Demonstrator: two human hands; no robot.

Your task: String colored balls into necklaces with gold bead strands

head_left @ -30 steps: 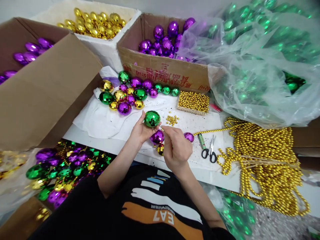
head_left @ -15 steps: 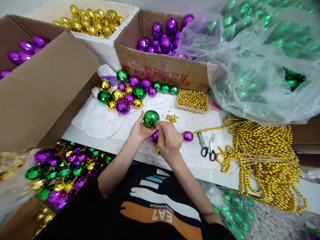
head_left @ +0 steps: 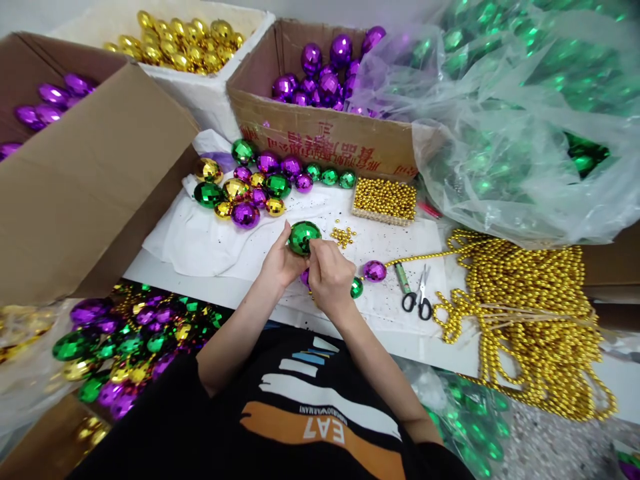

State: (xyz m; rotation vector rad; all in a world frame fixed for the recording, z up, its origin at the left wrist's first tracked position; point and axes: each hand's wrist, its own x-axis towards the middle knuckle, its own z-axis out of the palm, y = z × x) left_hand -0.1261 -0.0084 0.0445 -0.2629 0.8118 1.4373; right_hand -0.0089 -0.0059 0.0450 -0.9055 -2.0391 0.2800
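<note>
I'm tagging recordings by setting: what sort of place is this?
Probably a decorations workshop: purple baubles sit in a cardboard box, gold bead strings lie heaped near scissors, and the left hand holds a green bauble.

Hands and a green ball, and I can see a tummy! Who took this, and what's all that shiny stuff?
There's no machine: these are a person's bare hands. The camera is worn on their head, looking forward and down, so you see their shirt too. The left hand holds the green ball. The right hand has its fingertips at the ball; what's between them is too small to tell. On the white cloth are more balls, loose gold beads, a bead box and scissors.
</note>
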